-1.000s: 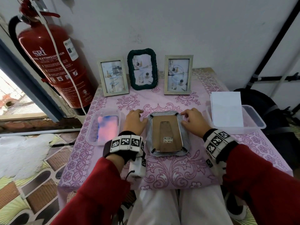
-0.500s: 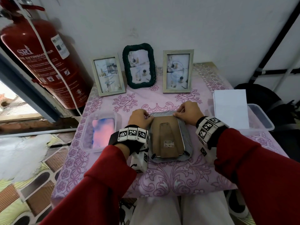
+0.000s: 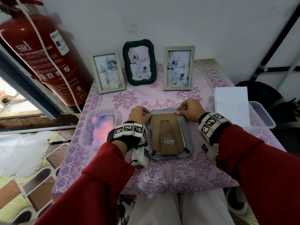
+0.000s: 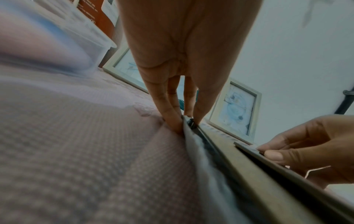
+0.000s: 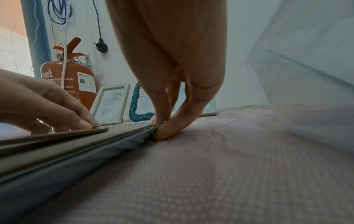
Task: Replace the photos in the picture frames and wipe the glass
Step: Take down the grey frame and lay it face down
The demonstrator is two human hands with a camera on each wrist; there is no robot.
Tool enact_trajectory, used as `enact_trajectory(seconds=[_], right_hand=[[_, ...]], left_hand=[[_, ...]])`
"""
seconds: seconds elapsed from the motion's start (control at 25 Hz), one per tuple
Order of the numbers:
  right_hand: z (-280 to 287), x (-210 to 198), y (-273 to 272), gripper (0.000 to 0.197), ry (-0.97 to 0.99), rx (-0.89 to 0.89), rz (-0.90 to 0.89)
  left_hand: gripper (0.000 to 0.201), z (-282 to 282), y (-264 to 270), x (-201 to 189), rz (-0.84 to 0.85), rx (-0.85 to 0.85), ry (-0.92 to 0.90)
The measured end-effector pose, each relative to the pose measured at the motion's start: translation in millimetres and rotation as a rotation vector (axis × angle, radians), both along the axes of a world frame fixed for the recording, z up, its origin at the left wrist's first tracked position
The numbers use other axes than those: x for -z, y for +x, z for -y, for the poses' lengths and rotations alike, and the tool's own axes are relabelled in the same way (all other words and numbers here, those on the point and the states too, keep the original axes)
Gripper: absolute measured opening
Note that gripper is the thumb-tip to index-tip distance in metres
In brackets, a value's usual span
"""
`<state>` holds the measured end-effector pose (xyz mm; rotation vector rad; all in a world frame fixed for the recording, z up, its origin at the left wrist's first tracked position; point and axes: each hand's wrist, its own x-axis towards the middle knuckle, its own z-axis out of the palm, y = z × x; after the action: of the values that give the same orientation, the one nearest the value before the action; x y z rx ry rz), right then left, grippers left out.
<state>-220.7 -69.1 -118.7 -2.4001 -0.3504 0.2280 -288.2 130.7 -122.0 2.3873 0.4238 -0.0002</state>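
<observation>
A grey wavy-edged picture frame (image 3: 188,143) lies face down in the middle of the pink tablecloth. Its brown backing board (image 3: 167,127), with a folded stand and a barcode sticker, faces up. My left hand (image 3: 148,113) pinches the frame's far left corner; in the left wrist view the fingers (image 4: 172,119) stand outside the edge and the thumb presses by a black clip. My right hand (image 3: 178,111) pinches the far right corner, thumb (image 5: 168,128) low against the grey edge. Three more frames stand at the back: pale (image 3: 108,71), dark green (image 3: 139,62), pale (image 3: 178,67).
A clear tub (image 3: 85,132) with a pink and blue cloth (image 3: 102,129) sits left of the frame. At the right, white sheets (image 3: 231,104) lie across another clear tub (image 3: 264,116). A red fire extinguisher (image 3: 40,57) hangs left of the table; a dark bag is at the right.
Both hands slid from the frame's upper sides to its two far corners and closed into pinches. My head moved in closer over the table.
</observation>
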Motion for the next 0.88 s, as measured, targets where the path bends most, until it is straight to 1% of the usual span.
enact_trajectory(seconds=[0.2, 0.4, 0.48, 0.56, 0.64, 0.72, 0.8, 0.88], right_hand=[[1, 1, 0, 0.015, 0.009, -0.006, -0.014], [1, 1, -8, 0.019, -0.026, -0.025, 0.008], [5, -1, -17, 0.025, -0.072, -0.036, 0.032], [12, -3, -29, 0.031, -0.088, -0.021, 0.028], [21, -5, -42, 0.041, -0.088, -0.028, -0.017], [30, -5, -59, 0.051, -0.110, -0.041, -0.090], [36, -4, -78, 0.055, -0.076, -0.025, -0.182], [42, -2, -95, 0.062, 0.027, 0.006, -0.284]], left_hand=[[0.023, -3, 1, 2, -0.009, 0.038, 0.040], [0.026, -1, -10, 1, 0.027, 0.049, 0.004], [0.033, 2, -24, 2, 0.055, 0.049, 0.024], [0.046, 4, -43, 5, 0.050, 0.029, -0.010], [0.059, 6, -63, 8, 0.032, 0.009, -0.064], [0.065, 11, -82, 10, 0.007, 0.007, -0.123], [0.067, 17, -99, 11, 0.001, 0.003, -0.171], [0.065, 23, -114, 13, 0.021, -0.005, -0.189]])
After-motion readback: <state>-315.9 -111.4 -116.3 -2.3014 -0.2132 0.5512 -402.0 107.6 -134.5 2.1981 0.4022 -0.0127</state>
